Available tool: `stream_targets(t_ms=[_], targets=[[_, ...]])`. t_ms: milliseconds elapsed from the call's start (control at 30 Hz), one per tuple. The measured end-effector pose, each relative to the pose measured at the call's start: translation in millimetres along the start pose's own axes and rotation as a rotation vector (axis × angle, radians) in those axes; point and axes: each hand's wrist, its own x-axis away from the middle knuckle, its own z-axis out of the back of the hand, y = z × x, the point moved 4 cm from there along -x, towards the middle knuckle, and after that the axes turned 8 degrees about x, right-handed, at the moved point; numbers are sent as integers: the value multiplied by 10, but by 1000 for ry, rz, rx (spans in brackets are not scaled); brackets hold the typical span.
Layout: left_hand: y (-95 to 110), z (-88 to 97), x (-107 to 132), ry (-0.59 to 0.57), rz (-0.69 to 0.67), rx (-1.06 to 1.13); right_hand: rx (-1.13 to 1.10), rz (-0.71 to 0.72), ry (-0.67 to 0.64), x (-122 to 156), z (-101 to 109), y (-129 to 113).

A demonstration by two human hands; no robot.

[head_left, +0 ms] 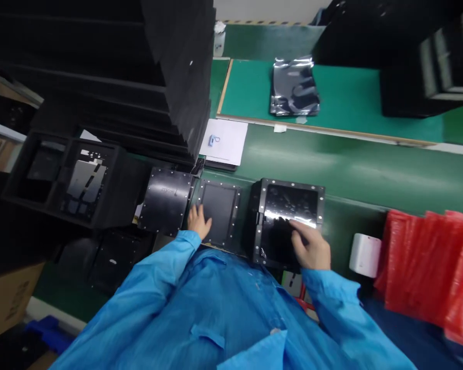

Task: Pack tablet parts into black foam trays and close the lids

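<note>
My left hand [199, 222] lies with its fingers spread on the left edge of a flat black framed panel [219, 211] with light dots along its border. To the right, my right hand [312, 245] reaches over a glossy black screen panel [283, 205] in a dotted frame, on top of a raised black block or stack. Its index finger is stretched out at the screen, and its thumb is apart from it; the other fingers are partly hidden. Left of my left hand is another black panel [165, 200] with dots along its edges.
Tall black trays [185, 77] are stacked at the back left. A black foam box [108, 180] holds silver tablet-like parts. White paper sheets [226, 141] lie behind the panels, glossy dark bags [294, 87] on a green board. A white device [364, 254] and red bubble bags [428, 272] are at right.
</note>
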Motion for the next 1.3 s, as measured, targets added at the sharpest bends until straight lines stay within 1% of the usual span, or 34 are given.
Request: stream_targets(t_ms=[33,67,100,200,233,267,300,367,400,433,467,500,533,567,600,633,700,733,767,800,833,900,1000,1100,1200,1267,1300], targets=[[-129,40,-46,25,121,6,-32,-48,-4,129,21,-37],[-208,48,-77,43,209,28,-65,-88,-17,241,35,-67],[-246,35,-95,60,278,81,-96,-119,-36,333,44,-90],[-210,-41,-63,96,421,297,-186,-176,-88,476,79,-119],[-170,-65,-27,87,434,361,-219,-188,-102,483,102,-114],[-113,-84,13,67,401,423,-253,-196,-115,476,130,-104],[-41,-98,55,47,324,479,-289,-200,-132,457,158,-89],[140,-111,142,31,107,570,-370,-206,-189,398,193,-57],[241,-120,183,25,17,599,-426,-208,-234,366,189,-45],[344,-132,220,21,-34,609,-499,-212,-290,336,167,-40],[447,-147,259,21,-41,600,-590,-214,-356,310,129,-47],[555,-162,309,25,-17,594,-698,-212,-427,290,78,-67],[678,-176,380,35,2,591,-815,-203,-500,277,23,-98],[823,-195,479,45,-14,575,-930,-190,-563,267,-27,-134],[992,-225,606,47,-78,532,-1027,-181,-606,259,-63,-162],[1177,-277,757,29,-185,458,-1097,-191,-618,251,-83,-170],[1529,-468,1087,-84,-430,224,-1157,-266,-570,238,-70,-109],[1655,-580,1229,-137,-515,88,-1160,-315,-526,235,-38,-45],[1734,-680,1331,-162,-548,-31,-1158,-359,-486,236,7,32],[1773,-754,1389,-156,-540,-126,-1154,-389,-455,241,58,114],[1777,-805,1410,-130,-504,-195,-1150,-404,-434,248,110,195],[1728,-868,1385,-91,-420,-262,-1125,-417,-391,263,194,350],[1656,-962,1306,-155,-382,-287,-1069,-458,-285,284,230,534],[1673,-1074,1254,-231,-393,-305,-1050,-524,-182,315,177,640],[1722,-1181,1237,-269,-431,-303,-994,-581,-106,388,161,739],[1708,-1179,1219,-283,-479,-292,-888,-614,8,458,255,846],[1670,-1122,1191,-285,-504,-288,-820,-627,89,493,337,903]])
